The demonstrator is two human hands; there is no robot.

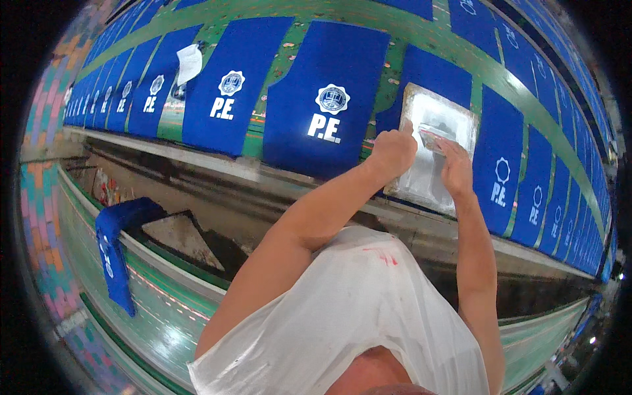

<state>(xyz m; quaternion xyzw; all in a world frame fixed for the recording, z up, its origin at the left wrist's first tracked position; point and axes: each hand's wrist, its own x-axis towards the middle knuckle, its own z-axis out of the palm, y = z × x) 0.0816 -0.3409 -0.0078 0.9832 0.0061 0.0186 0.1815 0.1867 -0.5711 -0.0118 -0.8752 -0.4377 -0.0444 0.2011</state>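
A silk-screen printing frame [416, 105] with a pale border lies on one of the blue cloth panels [440, 72] on the green table. My left hand [394, 153] is closed on the frame's left edge, with the thumb up along it. My right hand [455, 168] holds a squeegee [431, 135] against the mesh in the upper middle of the frame. A dark, wet-looking patch shows on the mesh beside the blade. The print under the frame is hidden.
Left of the frame, blue panels [329, 72] carry white crests and lettering; panels on the right [501, 145] show outlined crests. A white rag [189, 62] lies among them. A gap separates this green table [289, 49] from another behind me, where a blue piece [115, 250] hangs.
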